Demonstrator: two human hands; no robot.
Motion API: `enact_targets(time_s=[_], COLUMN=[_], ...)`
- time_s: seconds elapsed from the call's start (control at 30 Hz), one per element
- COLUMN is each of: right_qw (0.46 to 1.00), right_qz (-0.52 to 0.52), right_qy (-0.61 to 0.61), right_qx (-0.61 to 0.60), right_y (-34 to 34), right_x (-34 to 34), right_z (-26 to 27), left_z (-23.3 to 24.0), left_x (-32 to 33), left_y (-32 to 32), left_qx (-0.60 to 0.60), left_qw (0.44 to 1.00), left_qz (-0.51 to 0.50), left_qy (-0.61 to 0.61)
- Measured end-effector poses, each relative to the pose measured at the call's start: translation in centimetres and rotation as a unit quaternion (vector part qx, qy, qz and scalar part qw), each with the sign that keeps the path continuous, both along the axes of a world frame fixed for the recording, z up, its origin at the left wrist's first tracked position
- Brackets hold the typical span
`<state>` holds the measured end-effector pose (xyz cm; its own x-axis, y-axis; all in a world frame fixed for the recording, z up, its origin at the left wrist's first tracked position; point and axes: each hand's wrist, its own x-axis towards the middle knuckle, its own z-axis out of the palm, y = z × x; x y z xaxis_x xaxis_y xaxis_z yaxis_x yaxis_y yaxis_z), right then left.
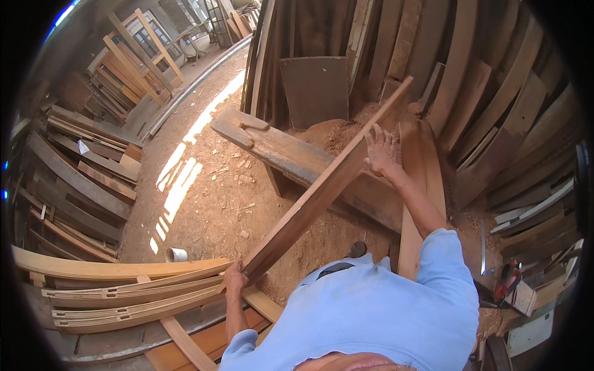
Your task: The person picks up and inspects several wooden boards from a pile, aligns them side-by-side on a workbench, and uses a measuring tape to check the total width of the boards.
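Note:
A long wooden board (320, 197) stands on edge, running diagonally across a worn wooden bench (278, 139). Its near end is gripped by my left hand (235, 280), beside a stack of timbers. Against the board's right face, towards its far end, lies my right hand (384, 153); the fingers are spread, with the tips near the top edge, and do not wrap around it. Two paler planks (420, 185) lean lengthwise just right of my right forearm. The board's underside is hidden.
Slotted timbers (134, 310) are stacked at lower left, near a white cup-like container (176, 254). Wood scraps (241, 176) litter the floor. A sawdust heap (329, 132) lies behind the bench. Upright planks (459, 69) line the back and right; a red tool (508, 280) sits at right.

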<state>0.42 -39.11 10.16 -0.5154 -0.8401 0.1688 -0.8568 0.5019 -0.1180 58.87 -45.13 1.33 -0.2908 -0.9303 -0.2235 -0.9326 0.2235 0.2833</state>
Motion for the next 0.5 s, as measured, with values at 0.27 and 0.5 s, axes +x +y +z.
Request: enact_targets(time_s=[0.27, 0.5], right_qw=[0.952, 0.958], right_qz=[0.137, 0.180], right_qy=[0.097, 0.030], right_qx=[0.255, 0.223], right_y=[-5.6, -2.9], right_x=[-6.9, -6.8], right_z=[-0.3, 0.1], left_z=[-6.4, -21.4], left_x=[-2.9, -8.8], left_y=[-4.6, -10.4], left_qx=[-0.265, -0.001], left_qw=[0.950, 0.673], left_qz=[0.133, 0.633], left_qy=[-0.098, 0.384])
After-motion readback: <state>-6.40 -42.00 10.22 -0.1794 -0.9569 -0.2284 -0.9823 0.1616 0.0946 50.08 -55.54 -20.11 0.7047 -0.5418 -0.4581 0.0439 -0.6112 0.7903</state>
